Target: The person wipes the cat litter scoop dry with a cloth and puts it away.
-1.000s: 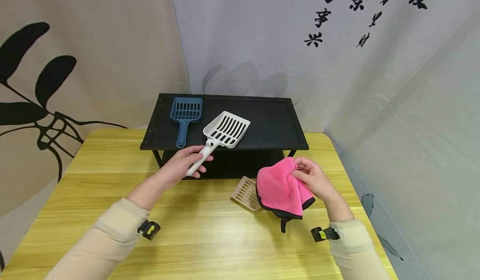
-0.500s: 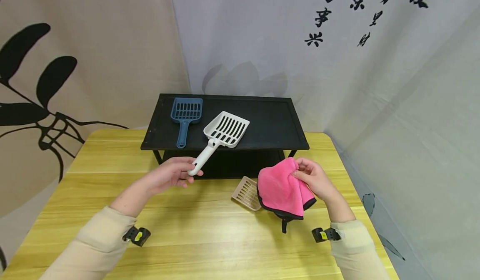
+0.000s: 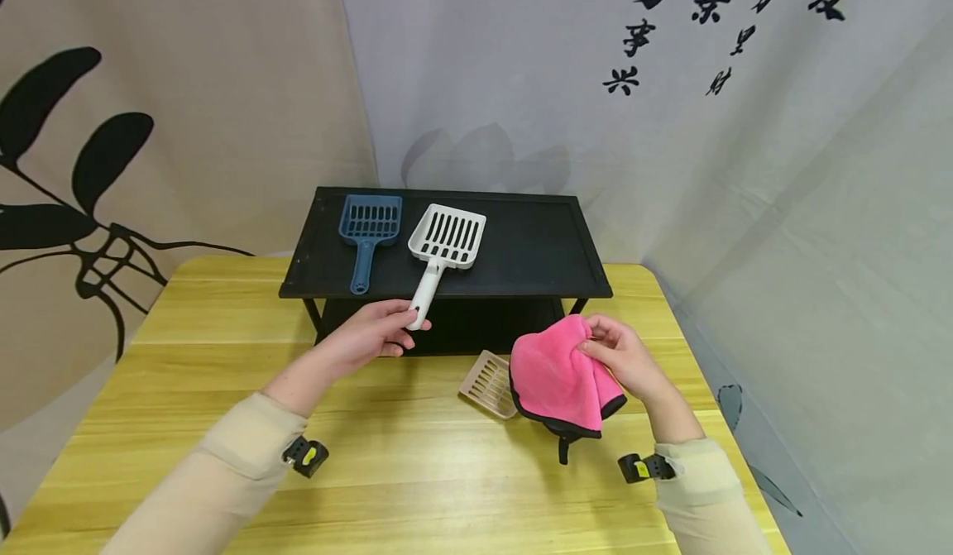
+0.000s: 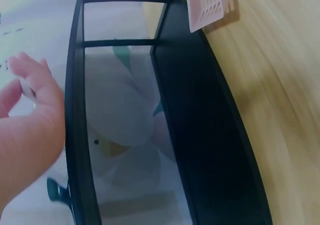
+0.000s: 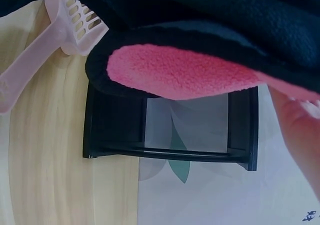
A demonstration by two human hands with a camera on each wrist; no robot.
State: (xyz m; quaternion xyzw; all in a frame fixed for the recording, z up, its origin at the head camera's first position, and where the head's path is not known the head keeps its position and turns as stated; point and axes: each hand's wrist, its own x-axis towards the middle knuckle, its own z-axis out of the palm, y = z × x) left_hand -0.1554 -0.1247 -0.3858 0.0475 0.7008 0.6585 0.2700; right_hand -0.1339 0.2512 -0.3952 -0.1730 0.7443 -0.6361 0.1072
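My left hand [image 3: 380, 329] holds a white slotted litter scoop [image 3: 448, 236] by the end of its handle. The scoop's head overlaps the top of the black two-tier rack [image 3: 536, 236] in the head view, just right of a blue litter scoop [image 3: 371, 217] lying there. In my right hand [image 3: 624, 358] a pink cloth [image 3: 554, 365] with black edging is pinched by its upper part and hangs down. Beneath and left of the cloth lies a beige litter scoop [image 3: 489, 384], its handle hidden in the head view but showing in the right wrist view [image 5: 35, 60].
The rack stands at the back of a wooden table [image 3: 417, 472], against a light curtain [image 3: 476, 67] with dark printed leaves and characters. Its lower shelf [image 4: 200, 115] shows in the left wrist view. Each wrist wears a small black camera.
My left hand first drew back to the left along the scoop's handle, then moved forward and right. The white scoop has turned more upright and its head sits farther back. The right hand stays put.
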